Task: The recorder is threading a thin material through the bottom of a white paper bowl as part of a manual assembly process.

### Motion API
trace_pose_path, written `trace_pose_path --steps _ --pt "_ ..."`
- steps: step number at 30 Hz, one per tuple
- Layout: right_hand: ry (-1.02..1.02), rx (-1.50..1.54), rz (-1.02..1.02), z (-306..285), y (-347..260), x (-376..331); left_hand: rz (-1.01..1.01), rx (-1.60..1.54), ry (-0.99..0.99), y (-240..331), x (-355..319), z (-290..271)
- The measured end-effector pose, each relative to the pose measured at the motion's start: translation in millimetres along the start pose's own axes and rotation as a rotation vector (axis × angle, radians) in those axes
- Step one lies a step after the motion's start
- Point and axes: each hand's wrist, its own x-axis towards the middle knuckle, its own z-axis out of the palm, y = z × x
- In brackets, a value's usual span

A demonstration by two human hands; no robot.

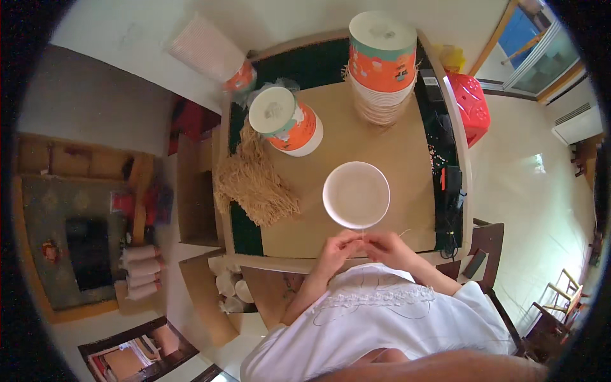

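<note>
Both hands, left hand (336,249) and right hand (388,245), pinch a thin string (363,234) at white paper bowl (356,194)'s near rim; finished stack (382,63) far, straw-coloured string bundle (254,184) left unused.

White short-sleeved top (382,318) with lace trim, bare forearms

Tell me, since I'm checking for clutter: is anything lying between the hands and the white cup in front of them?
Nothing visible does. The left hand and right hand meet at the near rim of the white cup. The bundle of tan strings lies off to the left.
</note>
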Motion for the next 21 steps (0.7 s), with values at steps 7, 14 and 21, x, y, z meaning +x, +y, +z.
trace_pose_path --steps 7,14,21 --pt "-0.095 -0.418 -0.013 0.2 -1.1 -7.6 -0.140 -0.248 0.063 -5.1 1.6 4.7" --pt "0.247 0.164 -0.151 14.8 8.4 -0.4 0.097 -0.256 0.122 -5.8 3.5 13.4" --pt "0.264 0.081 -0.113 16.4 15.0 7.0 0.079 -0.352 0.170 -14.6 2.2 5.2"
